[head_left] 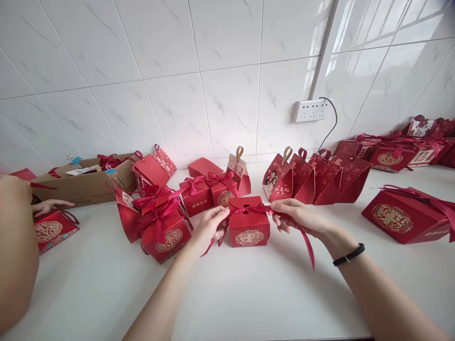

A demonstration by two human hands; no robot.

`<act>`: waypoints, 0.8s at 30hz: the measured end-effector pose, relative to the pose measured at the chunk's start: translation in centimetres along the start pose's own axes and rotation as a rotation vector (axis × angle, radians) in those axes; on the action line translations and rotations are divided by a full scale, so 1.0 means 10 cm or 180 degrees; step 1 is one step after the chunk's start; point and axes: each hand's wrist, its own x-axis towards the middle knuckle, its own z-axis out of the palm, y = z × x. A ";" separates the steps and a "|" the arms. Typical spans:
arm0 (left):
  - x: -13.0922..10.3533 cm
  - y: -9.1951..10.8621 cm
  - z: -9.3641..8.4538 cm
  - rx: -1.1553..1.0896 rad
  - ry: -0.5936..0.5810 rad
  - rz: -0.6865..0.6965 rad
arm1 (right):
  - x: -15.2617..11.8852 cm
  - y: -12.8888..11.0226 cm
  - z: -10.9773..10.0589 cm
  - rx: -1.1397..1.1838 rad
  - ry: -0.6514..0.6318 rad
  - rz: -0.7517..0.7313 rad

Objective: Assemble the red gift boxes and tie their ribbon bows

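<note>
White counter (227, 298), tiled wall (170, 85) behind. Small red box (249, 238) stands upright in front of me, near the middle, round gold emblem facing my side. Dark red ribbon (258, 208) crosses its top by a small dark hole in the flap. My left hand (213, 222) pinches the ribbon just beside the box's left upper edge; my right hand (293, 213) has it between thumb and fingers on the other side, a long tail hanging below. Black band (349, 255) on my right wrist.

Just behind: red boxes tied with bows (196, 195). Left of my left hand: a cluster of ribboned boxes (167, 241). Beyond my right hand: four red loop-handled boxes (300, 177) in a row. Farther right, a larger ribboned box (393, 218).

Far left: another person's arm (17, 260), their hand by a red box with a dark loop (50, 232); cannot tell their grip. Open cardboard box (88, 190) near the wall.
</note>
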 end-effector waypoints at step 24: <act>0.15 -0.21 -0.13 -0.0176 -0.0384 0.0055 | 0.10 0.12 -0.02 -0.0410 -0.0016 0.0369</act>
